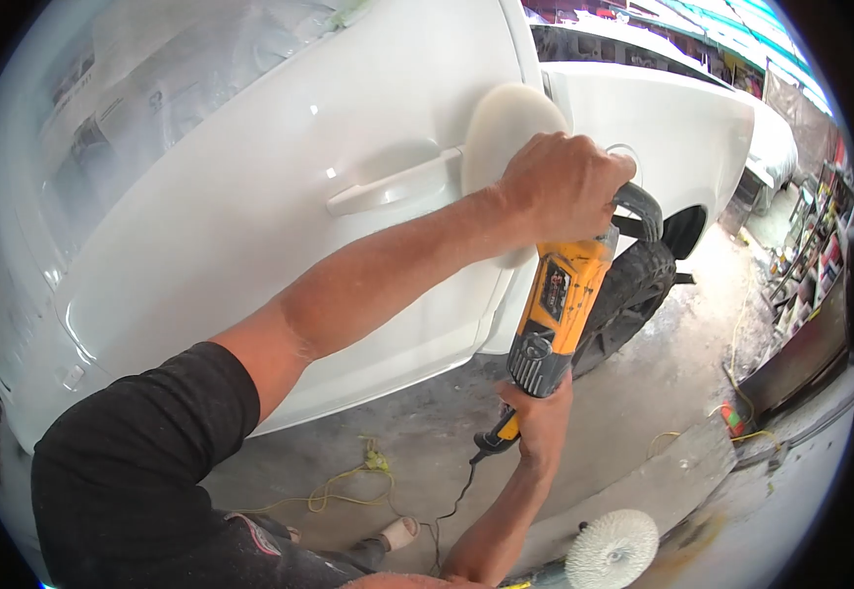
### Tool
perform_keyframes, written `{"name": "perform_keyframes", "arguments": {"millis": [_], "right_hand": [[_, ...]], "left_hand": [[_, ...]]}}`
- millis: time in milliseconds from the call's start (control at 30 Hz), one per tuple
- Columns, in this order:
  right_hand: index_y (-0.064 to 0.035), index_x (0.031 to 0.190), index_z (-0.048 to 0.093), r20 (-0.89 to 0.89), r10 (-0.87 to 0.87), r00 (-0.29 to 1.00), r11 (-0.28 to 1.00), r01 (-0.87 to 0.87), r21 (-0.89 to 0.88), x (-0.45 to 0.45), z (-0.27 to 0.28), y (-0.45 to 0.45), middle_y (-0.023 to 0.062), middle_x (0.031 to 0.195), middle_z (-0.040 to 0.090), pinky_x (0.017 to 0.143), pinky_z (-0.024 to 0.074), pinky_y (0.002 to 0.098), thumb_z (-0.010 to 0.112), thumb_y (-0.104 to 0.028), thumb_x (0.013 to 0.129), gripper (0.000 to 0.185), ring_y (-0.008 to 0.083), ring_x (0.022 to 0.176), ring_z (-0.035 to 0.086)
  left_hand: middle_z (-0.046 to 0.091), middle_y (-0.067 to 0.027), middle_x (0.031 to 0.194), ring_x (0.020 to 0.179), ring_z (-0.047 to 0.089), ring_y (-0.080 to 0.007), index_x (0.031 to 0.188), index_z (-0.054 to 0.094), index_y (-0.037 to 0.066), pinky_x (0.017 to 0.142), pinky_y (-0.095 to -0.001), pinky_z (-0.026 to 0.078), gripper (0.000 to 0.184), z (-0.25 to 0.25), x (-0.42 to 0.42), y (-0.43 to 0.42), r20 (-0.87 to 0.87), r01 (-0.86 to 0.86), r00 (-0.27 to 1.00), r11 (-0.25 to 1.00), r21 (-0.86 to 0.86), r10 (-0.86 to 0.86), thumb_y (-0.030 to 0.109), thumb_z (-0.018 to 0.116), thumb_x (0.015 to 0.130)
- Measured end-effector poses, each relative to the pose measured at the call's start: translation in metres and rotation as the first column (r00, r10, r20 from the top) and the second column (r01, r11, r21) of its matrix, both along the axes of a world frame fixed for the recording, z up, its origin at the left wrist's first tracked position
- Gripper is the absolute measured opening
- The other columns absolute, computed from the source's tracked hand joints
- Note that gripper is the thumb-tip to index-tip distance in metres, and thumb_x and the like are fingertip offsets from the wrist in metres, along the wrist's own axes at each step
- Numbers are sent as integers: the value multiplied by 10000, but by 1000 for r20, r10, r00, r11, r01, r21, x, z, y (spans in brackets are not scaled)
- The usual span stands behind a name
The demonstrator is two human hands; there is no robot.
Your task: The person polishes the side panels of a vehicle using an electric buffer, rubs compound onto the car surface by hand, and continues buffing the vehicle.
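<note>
A yellow-and-black power polisher (566,285) is held between my two hands, with its large whitish pad (507,123) against the white vehicle door (250,236), beside the door handle (398,188). My left hand (566,185) is wrapped round the black front handle (641,208) at the head of the tool. Lower down, my right hand (543,417) grips the rear end of the polisher, where a black cord (461,501) hangs off. Part of the pad is hidden behind my left hand and forearm.
A white tufted pad (612,550) lies at the bottom right. Yellow cord (334,491) runs over the concrete floor near a sandaled foot (400,532). Plastic sheeting (172,108) covers the window. A black tyre (633,294) stands behind the polisher, and clutter (810,265) lines the right side.
</note>
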State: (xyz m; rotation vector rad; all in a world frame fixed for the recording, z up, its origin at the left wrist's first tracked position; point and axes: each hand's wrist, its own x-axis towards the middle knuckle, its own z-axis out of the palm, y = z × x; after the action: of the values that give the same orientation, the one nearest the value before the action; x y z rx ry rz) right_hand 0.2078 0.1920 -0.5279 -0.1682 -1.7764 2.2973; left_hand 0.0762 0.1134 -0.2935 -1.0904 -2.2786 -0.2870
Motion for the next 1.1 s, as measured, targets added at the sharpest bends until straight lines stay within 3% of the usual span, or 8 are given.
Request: {"name": "perform_keyframes", "arguments": {"millis": [133, 333, 467, 533, 667, 767, 967, 1100], "right_hand": [[-27, 1185, 589, 30, 92, 995, 996, -91, -21, 15, 39, 17, 28, 951, 638, 665, 542, 311, 729, 101, 624, 593, 149, 768, 638], [-35, 1107, 597, -40, 272, 961, 962, -272, 7, -10, 74, 59, 48, 826, 645, 520, 563, 337, 718, 93, 635, 504, 185, 598, 657], [-21, 1005, 624, -35, 353, 935, 935, -354, -24, -35, 133, 74, 65, 786, 661, 550, 579, 340, 727, 71, 654, 378, 197, 615, 672], [-34, 1053, 600, -13, 433, 901, 900, -433, -50, -49, 145, 87, 62, 814, 662, 536, 582, 334, 734, 100, 652, 443, 189, 602, 664], [-25, 1041, 599, -9, 460, 888, 886, -460, -59, -46, 154, 92, 71, 800, 665, 541, 580, 342, 740, 69, 656, 420, 192, 602, 663], [-34, 1048, 604, 33, 405, 914, 914, -404, -42, -29, 133, 92, 62, 804, 653, 573, 579, 345, 734, 97, 636, 451, 201, 636, 668], [-47, 1086, 614, 114, 298, 948, 954, -301, 10, 9, 80, 96, 36, 889, 654, 626, 560, 344, 757, 104, 610, 519, 182, 739, 661], [-45, 1098, 607, 116, 237, 965, 963, -249, 104, 12, 116, 79, 29, 898, 644, 627, 555, 331, 759, 96, 614, 526, 175, 727, 650]], "left_hand": [[739, -146, 782, 766, 757, -334, 875, 682, 71, 708, -448, 605, 107, 21, 16, -9, -4, -27, 1000, 998, 49, 27, 129, 692, 786], [760, -171, 865, 812, 766, -325, 892, 736, 51, 680, -460, 602, 172, 80, 9, 14, -171, -46, 984, 999, 8, 46, 167, 613, 856], [764, -158, 978, 907, 763, -324, 990, 768, 63, 755, -456, 609, 230, 132, -13, 24, -275, -106, 957, 993, -48, 89, 199, 610, 894], [770, -140, 1011, 930, 763, -318, 1013, 776, 78, 787, -452, 613, 234, 149, -15, 32, -291, -138, 949, 990, -32, 123, 203, 614, 900], [774, -145, 1007, 877, 768, -315, 1037, 774, 66, 734, -453, 622, 248, 173, 13, 44, -73, -303, 952, 948, -102, 296, 195, 624, 887], [772, -162, 971, 877, 768, -325, 1006, 767, 49, 728, -453, 621, 235, 126, -8, 31, -208, -130, 970, 991, 2, 128, 187, 621, 884], [760, -201, 884, 816, 768, -353, 921, 728, 10, 715, -457, 618, 159, 72, 9, 25, 50, -18, 999, 1000, -8, 19, 110, 631, 844], [752, -209, 870, 819, 761, -370, 924, 716, 14, 742, -480, 610, 179, 81, -2, 14, 38, -25, 999, 997, 70, 23, 110, 665, 782]]}}
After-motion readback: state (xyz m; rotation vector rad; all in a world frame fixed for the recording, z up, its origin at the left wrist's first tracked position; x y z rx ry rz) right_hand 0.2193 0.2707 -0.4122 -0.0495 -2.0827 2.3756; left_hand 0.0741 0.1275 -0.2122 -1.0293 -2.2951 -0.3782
